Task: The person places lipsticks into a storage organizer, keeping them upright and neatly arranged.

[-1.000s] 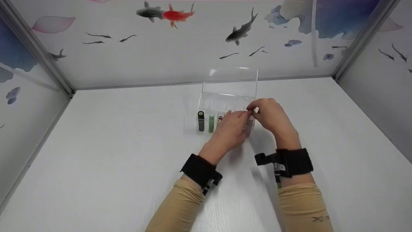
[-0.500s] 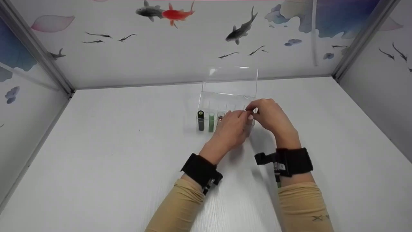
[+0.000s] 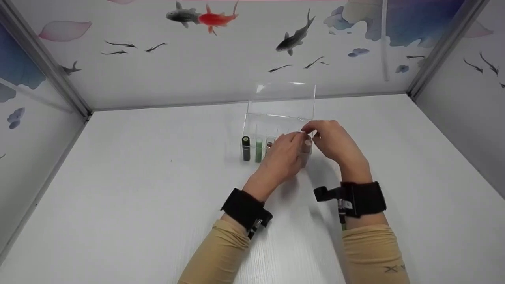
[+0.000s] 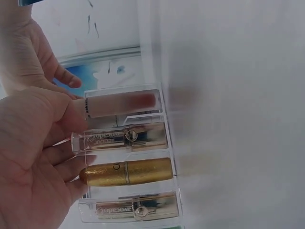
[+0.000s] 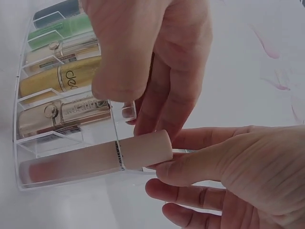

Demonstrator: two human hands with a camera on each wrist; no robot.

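A clear lipstick organizer (image 5: 116, 125) stands upright at the table's back, with cosmetic tubes in its front slots. My left hand (image 3: 282, 156) grips its top edge, thumb in front over a rose-gold lipstick (image 5: 57, 114) and fingers behind. In the rightmost slot sits a pink lip gloss tube (image 5: 95, 160), its pale cap standing above the rim. My right hand (image 3: 331, 140) is at that cap, thumb and index finger slightly parted around its end, the other fingers loosely extended. A gold lipstick (image 4: 128, 172) and a second rose-gold one (image 4: 136, 206) fill neighbouring slots.
The organizer's clear lid (image 3: 284, 92) stands raised behind it. A green tube (image 3: 259, 150) and a dark tube (image 3: 246, 149) occupy its left slots. White panels printed with fish enclose the white table (image 3: 158, 189) at the back and sides.
My right hand has shifted slightly right and its thumb has parted from the index finger, so the gloss cap shows more. My left hand stays nearly in place.
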